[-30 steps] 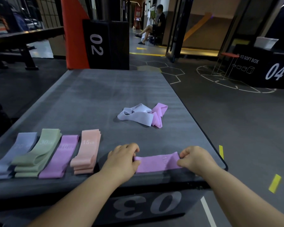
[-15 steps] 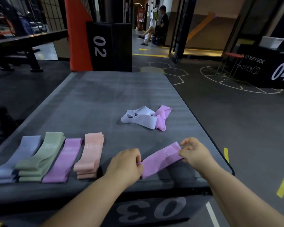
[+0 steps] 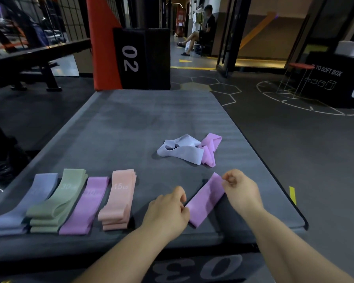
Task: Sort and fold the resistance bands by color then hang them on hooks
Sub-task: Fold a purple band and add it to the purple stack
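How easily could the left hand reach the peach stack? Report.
Likely yes, easily: the peach stack lies just beside the left hand, only bare mat between them, though that hand pinches the purple band.

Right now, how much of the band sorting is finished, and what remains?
Done: four folded piles in a row: blue pile, green pile, purple pile, peach pile. In hand: one held purple band, pinched between left grip and right grip. Left: the loose pale band and loose purple band, then all hanging; no hooks show.
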